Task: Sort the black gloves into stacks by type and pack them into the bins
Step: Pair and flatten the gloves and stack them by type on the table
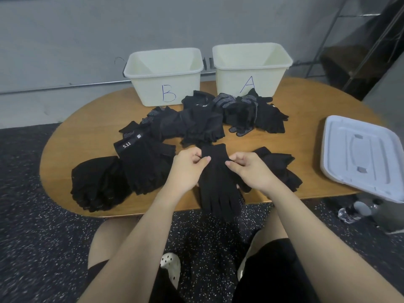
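Two bare hands meet over the near edge of an oval wooden worktop [301, 99]. The left hand [188, 164] and the right hand [251, 169] each pinch the cuff end of a plain black full-finger glove [218, 184], thumbs and forefingers curled onto the fabric from either side. The glove lies lengthwise toward the person, cuff pointing away, its fingers drooping past the worktop's front edge.

Just right of the right hand sits a small heap of black gloves [282, 169]. To the left lie a stack of fingerless gloves bearing a "5.11" label [144, 165] and, beside it at the near left, a mound of thin black gloves [98, 184]. Beyond the hands, a loose pile of mixed black gloves [196, 123] spreads across the middle of the worktop, and farther right a cluster of gloves with white grip dots [251, 112] rests against the front of a bin.

At the back stand two cream plastic bins, one marked "B" [166, 92] on the left and one marked "A" [251, 62] on the right. A white lid [363, 154] lies on the worktop's right end. A clear plastic bottle [356, 209] lies on the speckled floor [32, 226] below it.
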`<state>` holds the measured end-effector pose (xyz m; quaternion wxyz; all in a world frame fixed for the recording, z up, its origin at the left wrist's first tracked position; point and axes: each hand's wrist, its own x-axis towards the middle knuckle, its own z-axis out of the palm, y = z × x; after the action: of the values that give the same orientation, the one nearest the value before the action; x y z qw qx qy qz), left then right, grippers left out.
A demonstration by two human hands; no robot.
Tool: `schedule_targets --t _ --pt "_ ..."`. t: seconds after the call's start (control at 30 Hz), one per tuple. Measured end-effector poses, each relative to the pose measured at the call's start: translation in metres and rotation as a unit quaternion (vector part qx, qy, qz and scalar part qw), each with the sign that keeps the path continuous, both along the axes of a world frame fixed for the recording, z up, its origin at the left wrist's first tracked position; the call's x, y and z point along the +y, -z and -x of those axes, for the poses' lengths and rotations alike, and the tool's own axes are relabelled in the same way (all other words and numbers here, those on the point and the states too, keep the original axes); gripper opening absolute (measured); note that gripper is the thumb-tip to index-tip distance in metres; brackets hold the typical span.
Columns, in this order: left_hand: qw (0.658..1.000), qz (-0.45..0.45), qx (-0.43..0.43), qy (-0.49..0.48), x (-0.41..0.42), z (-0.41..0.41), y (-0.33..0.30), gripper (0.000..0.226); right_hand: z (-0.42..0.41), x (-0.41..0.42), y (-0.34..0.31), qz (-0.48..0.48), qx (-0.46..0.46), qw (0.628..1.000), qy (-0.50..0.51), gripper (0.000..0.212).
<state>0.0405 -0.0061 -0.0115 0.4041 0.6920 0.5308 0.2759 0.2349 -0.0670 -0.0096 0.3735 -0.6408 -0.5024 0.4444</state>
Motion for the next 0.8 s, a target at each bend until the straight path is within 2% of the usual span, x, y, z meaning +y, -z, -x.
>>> schedule_targets --t 0.2,0.4,0.5,0.7,0.8 --pt "0.999 -0.008 0.044 -0.022 0.016 -0.004 0.015 0.040 -0.006 0.021 0.020 -0.036 -0.107 0.993 -0.024 0.013" --pt "0.995 -0.014 0.082 -0.049 0.019 -0.009 0.027 0.040 -0.007 0.031 0.036 -0.054 -0.225 0.973 -0.004 0.009" --pt "0.993 -0.025 0.100 -0.063 0.016 -0.011 0.031 0.036 -0.003 0.029 0.042 -0.084 -0.258 0.962 0.023 0.012" --pt "0.983 -0.085 0.130 -0.098 0.012 -0.015 0.040 0.031 0.007 0.022 0.061 -0.163 -0.313 0.933 0.073 0.004" --pt "0.975 -0.122 0.147 -0.117 0.011 -0.015 0.049 0.019 0.009 0.021 0.065 -0.181 -0.332 0.922 0.080 0.004"
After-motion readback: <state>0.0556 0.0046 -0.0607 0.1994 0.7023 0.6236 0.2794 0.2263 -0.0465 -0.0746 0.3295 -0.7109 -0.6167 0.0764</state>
